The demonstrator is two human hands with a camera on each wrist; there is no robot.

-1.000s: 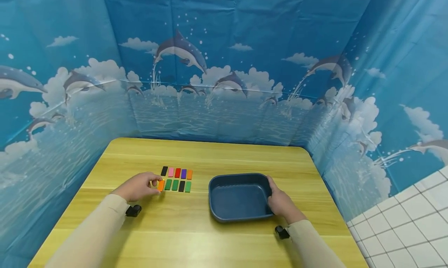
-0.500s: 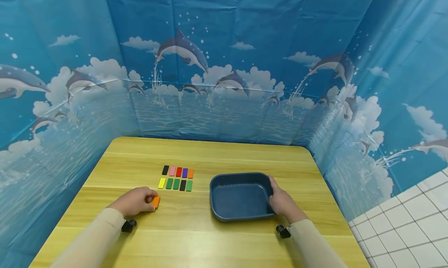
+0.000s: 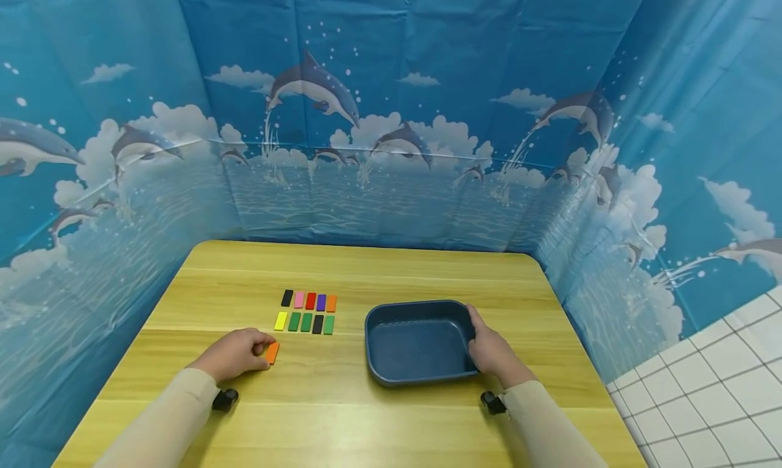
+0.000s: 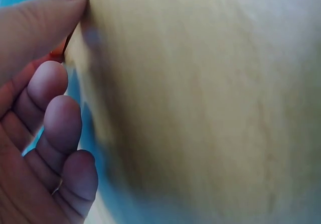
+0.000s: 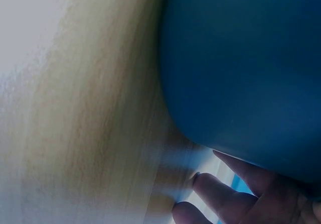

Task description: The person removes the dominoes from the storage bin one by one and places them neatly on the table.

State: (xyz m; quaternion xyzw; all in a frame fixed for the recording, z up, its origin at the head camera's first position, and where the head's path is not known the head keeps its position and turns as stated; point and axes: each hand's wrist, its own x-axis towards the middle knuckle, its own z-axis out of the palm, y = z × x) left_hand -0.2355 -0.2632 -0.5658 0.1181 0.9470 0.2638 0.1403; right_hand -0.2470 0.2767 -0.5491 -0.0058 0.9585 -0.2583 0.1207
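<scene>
Thumb and fingers of my left hand [image 3: 235, 352] pinch a small flat orange block [image 3: 272, 353] low over the table, in front of two rows of similar blocks. In the left wrist view a sliver of the orange block [image 4: 58, 50] shows behind the thumb, while the other fingers curl loosely. My right hand [image 3: 493, 351] grips the right wall of a dark blue rectangular tray [image 3: 421, 383], thumb at the rim. From the right wrist, fingers [image 5: 225, 199] show along the outside of the tray [image 5: 241, 73]. The tray's inside holds nothing.
The back row has a black [image 3: 287, 298], a pink, a red, a purple and an orange block [image 3: 331, 303]. In the front row lie a yellow [image 3: 281, 320], green and black blocks [image 3: 318, 324]. A dolphin-print curtain [image 3: 391, 183] borders the wooden table [image 3: 366, 434].
My left hand has carried the orange block from beside the front row toward the near left, uncovering the yellow block. It has barely moved over the last half second. The right hand stays on the tray.
</scene>
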